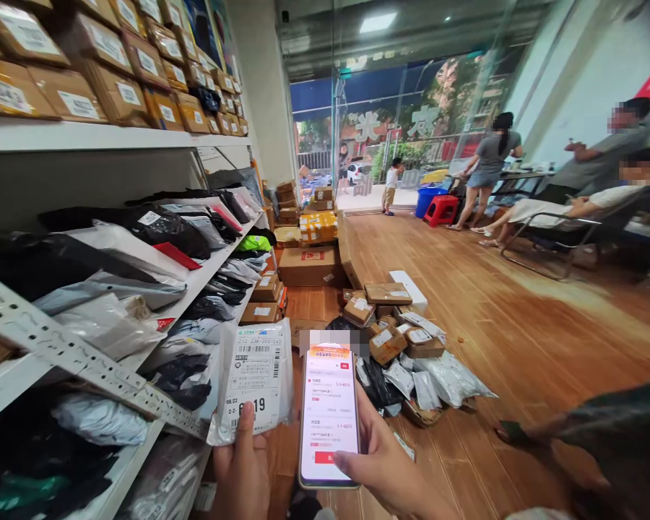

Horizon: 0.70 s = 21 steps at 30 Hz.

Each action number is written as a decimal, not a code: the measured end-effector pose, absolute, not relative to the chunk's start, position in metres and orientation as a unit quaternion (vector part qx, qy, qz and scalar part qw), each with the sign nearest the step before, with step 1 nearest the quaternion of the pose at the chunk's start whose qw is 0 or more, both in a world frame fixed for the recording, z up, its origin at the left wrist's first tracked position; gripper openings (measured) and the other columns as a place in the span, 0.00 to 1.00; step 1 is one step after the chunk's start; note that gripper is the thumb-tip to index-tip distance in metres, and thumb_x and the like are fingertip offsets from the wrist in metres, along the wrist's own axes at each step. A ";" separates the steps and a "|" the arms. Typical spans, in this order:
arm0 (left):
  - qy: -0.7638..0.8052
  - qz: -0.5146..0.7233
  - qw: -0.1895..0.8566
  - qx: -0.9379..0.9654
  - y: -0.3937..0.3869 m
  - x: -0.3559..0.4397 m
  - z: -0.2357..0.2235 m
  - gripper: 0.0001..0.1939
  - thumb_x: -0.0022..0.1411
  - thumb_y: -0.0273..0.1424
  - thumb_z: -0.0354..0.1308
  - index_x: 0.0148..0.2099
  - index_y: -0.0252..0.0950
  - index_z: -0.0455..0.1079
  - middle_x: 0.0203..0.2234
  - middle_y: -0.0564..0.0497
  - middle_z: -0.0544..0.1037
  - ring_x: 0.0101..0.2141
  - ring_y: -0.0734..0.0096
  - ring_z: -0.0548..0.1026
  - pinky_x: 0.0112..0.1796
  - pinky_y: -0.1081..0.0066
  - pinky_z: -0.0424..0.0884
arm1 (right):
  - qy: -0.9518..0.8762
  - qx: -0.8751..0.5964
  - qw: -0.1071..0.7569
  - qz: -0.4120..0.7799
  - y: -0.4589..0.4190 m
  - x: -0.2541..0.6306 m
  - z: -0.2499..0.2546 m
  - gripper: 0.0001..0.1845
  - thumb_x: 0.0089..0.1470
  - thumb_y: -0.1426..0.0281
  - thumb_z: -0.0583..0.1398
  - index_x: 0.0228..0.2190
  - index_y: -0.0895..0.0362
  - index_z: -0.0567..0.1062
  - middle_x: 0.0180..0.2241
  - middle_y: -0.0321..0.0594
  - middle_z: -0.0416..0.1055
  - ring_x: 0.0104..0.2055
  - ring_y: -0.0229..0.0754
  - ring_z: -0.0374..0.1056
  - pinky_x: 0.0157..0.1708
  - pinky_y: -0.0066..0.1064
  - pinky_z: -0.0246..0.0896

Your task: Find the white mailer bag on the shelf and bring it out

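My left hand (243, 466) holds up a grey plastic parcel bag (252, 379) with a white shipping label, thumb over the label's lower numbers. Beside it my right hand (387, 469) grips a smartphone (328, 415) upright, its screen lit with a white list and red header. Both are held low in front of me, next to the shelf unit (87, 137).
White metal shelves on the left carry cardboard boxes above and soft parcel bags (141, 253) below. A heap of parcels (406, 347) and cartons (310, 266) lies on the wooden floor. People sit on chairs at right; others stand by the glass entrance. A sandalled foot (512, 433) is at lower right.
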State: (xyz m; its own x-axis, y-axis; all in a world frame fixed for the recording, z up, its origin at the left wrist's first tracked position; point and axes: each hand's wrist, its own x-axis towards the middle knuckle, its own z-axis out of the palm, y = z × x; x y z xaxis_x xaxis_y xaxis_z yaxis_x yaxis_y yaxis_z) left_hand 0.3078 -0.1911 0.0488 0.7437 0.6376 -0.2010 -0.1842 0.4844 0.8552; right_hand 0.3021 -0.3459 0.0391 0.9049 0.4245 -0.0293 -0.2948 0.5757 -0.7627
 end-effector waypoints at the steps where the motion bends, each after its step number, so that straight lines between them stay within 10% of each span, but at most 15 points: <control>1: 0.257 0.244 0.823 0.444 -0.192 0.314 0.049 0.38 0.39 0.45 0.72 0.54 0.45 0.68 0.51 0.46 0.74 0.50 0.53 0.72 0.36 0.71 0.77 | -0.078 -0.414 0.886 0.196 -0.346 0.306 0.040 0.56 0.34 0.66 0.72 0.59 0.51 0.48 0.55 0.50 0.68 0.50 0.49 0.70 0.45 0.39 0.68; 21: 0.158 -0.191 0.824 0.510 -0.254 0.542 0.006 0.10 0.53 0.27 0.61 0.40 0.34 0.69 0.26 0.52 0.78 0.24 0.72 0.75 0.28 0.72 0.73 | 0.034 -0.437 0.898 -0.044 -0.351 0.411 0.058 0.49 0.33 0.71 0.71 0.56 0.50 0.57 0.55 0.44 0.67 0.56 0.49 0.65 0.52 0.41 0.61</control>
